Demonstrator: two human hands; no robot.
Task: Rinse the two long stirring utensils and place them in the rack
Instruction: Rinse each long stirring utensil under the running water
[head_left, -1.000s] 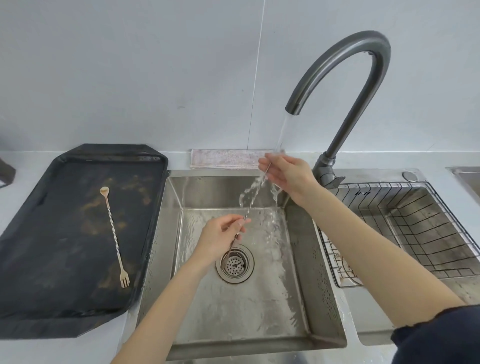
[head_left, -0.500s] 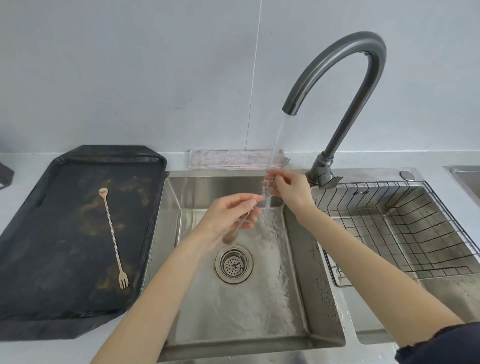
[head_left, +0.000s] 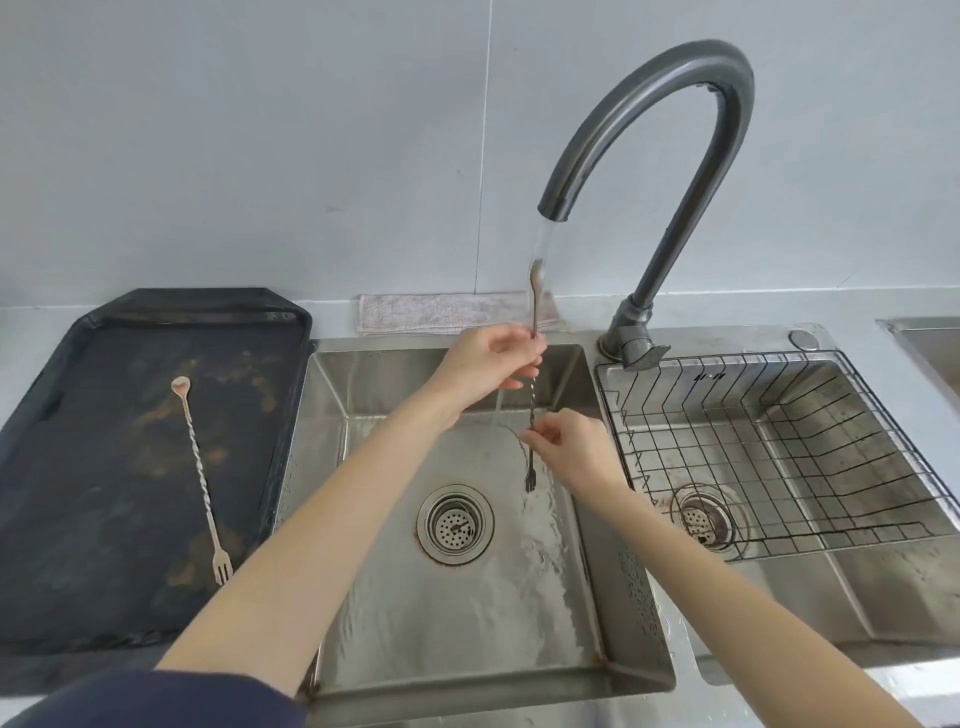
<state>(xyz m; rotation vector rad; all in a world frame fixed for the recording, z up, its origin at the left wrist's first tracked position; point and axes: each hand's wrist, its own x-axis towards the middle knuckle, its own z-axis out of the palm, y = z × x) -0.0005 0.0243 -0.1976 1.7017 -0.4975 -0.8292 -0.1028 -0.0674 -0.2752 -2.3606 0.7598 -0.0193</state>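
A long twisted metal stirrer (head_left: 533, 395) stands nearly upright under the running water, spoon end up by the spout, fork end down over the sink. My left hand (head_left: 485, 361) grips its upper shaft. My right hand (head_left: 569, 447) pinches the lower shaft just above the fork. A second stirrer (head_left: 200, 478), pale with a spoon top and fork bottom, lies on the black tray (head_left: 78, 415) at the left. The wire rack (head_left: 779, 447) sits in the right basin and holds nothing.
The curved grey faucet (head_left: 675, 171) pours water into the steel sink (head_left: 457, 623), whose drain strainer (head_left: 454, 525) is in the middle. A folded cloth (head_left: 415, 314) lies behind the sink against the wall. Another basin edge (head_left: 930, 338) shows at far right.
The stirrer has turned from slanted to nearly upright. My left hand moved up to its upper shaft and my right hand dropped to the lower shaft near the fork.
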